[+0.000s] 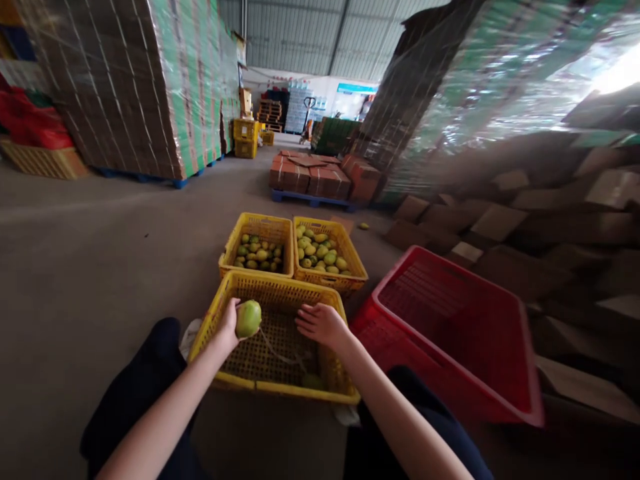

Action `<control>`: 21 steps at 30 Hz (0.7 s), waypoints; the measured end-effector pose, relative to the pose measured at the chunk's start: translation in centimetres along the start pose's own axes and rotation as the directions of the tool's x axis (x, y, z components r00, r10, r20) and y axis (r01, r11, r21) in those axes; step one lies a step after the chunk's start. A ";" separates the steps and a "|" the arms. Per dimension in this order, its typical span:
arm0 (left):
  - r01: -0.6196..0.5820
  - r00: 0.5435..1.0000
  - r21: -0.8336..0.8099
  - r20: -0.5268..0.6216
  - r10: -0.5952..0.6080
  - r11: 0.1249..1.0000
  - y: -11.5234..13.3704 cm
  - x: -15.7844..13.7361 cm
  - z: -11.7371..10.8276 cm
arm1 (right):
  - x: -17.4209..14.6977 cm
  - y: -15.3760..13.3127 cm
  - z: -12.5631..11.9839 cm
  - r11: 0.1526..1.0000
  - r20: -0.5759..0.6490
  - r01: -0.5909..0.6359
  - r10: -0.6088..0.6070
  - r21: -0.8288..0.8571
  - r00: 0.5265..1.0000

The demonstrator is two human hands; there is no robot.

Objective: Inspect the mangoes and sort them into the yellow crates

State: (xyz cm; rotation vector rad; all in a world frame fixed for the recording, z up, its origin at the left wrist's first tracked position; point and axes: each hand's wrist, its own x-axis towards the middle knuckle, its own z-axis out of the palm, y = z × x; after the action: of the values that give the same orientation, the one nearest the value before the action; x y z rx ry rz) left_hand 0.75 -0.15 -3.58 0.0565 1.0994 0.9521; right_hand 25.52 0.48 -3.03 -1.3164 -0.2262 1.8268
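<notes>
An oval yellow-green fruit, much like a mango, is in the grip of my left hand, over the left part of the near yellow crate. My right hand hovers above the right side of that crate, its fingers stretched out and holding nothing. Through the crate's open top I see its slotted floor, a pale thin strip and a greenish fruit in the shaded near right corner. Just beyond stand two yellow crates, the left one with smaller fruit and the right one with larger yellow-green fruit.
To the right is a large red crate, beside a heap of cardboard boxes. Wrapped carton stacks rise on both sides. Ahead, flat brown cartons lie on a blue pallet. One loose fruit is on the floor.
</notes>
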 end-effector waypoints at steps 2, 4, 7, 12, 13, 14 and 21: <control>-0.025 0.996 0.069 -0.079 0.030 0.997 -0.5 -0.2 0.5 | -1.1 0.7 -1.6 0.999 -0.058 -0.036 0.036 0.000 0.998; -0.004 0.995 0.111 -0.094 0.015 0.994 -1.1 -0.3 0.7 | -1.7 0.6 -2.5 0.999 -0.083 -0.021 0.024 0.026 0.996; 0.046 0.996 0.170 -0.086 -0.031 0.984 -2.3 0.1 0.2 | -2.2 0.0 -3.0 0.994 -0.070 0.050 -0.043 0.098 0.997; 0.234 0.972 0.222 -0.063 -0.226 0.947 -4.5 2.9 -2.5 | -2.7 0.5 -3.5 0.973 -0.056 0.101 -0.091 0.210 0.994; 0.279 0.960 0.229 -0.084 -0.267 0.933 -4.9 3.5 -3.2 | -2.7 0.9 -3.7 0.971 -0.061 0.093 -0.081 0.221 0.995; 0.311 0.950 0.234 -0.106 -0.294 0.921 -5.2 4.1 -3.8 | -2.7 1.3 -4.0 0.970 -0.067 0.081 -0.067 0.230 0.995; 0.334 0.938 0.204 -0.166 -0.304 0.920 -9.2 8.6 -7.0 | -4.1 3.2 -5.2 0.981 0.104 0.059 -0.079 0.187 0.991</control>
State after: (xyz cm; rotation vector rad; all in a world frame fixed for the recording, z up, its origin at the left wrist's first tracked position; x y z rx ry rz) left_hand 2.06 -2.88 -17.69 0.0018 1.2927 0.5374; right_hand 28.59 -6.05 -4.26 -1.0691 -0.1566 1.8177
